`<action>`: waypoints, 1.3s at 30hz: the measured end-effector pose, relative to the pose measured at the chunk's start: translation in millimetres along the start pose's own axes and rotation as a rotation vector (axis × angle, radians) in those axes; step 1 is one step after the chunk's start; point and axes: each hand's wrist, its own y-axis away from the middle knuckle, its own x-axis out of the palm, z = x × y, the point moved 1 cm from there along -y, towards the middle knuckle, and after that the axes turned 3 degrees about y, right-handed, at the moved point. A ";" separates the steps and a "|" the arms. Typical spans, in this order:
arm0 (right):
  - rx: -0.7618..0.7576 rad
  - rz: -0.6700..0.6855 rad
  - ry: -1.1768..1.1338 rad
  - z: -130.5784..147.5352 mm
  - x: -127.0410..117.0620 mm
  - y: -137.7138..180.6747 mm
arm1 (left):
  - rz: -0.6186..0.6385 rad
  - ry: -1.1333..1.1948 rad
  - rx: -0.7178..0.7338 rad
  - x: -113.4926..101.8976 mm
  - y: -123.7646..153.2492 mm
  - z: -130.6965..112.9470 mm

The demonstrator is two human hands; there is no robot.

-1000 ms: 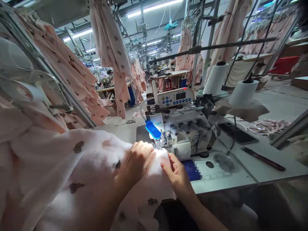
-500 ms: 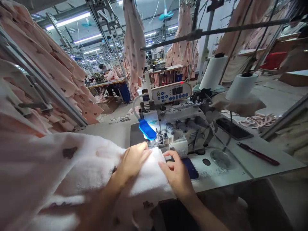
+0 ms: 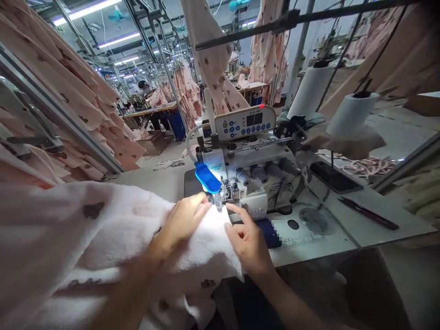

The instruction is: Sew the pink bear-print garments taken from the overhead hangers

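Note:
A pale pink fleece fabric with dark printed motifs runs from the left up to the presser foot of an overlock sewing machine. My left hand rests on top of it, fingers bent and pressed together on the cloth just before the foot. At the fabric's right edge, my right hand has its thumb on the cloth and the index finger stretched toward the foot; its other fingers are curled. A blue lamp lights the needle area. The fingertips' undersides are hidden.
White thread cones stand behind the machine at right. A phone, dark red tweezers and a round clear dish lie on the table. Pink garments hang at left. A metal bar crosses above.
Both hands and the fabric edge have moved slightly forward and left, nearer the presser foot. My right index finger has straightened from a bend. The camera view has shifted a little.

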 end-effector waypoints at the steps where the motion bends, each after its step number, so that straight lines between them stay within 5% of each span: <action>1: 0.009 0.000 -0.014 -0.8 1.5 2.0 | 0.027 0.030 0.004 -2.3 -0.6 0.9; 7: 0.043 0.027 -0.101 -6.1 5.6 9.1 | 0.080 0.082 -0.020 -7.2 1.5 0.5; 18: -0.269 -0.079 0.178 2.5 4.6 9.9 | 0.047 0.084 -0.034 -2.1 1.0 4.6; 26: -0.284 -0.054 0.193 6.4 3.1 11.4 | 0.053 0.082 -0.019 -2.0 3.5 7.0; 39: 0.024 -0.059 0.017 -3.4 3.6 -6.4 | -0.204 -0.054 0.083 8.5 -10.4 8.4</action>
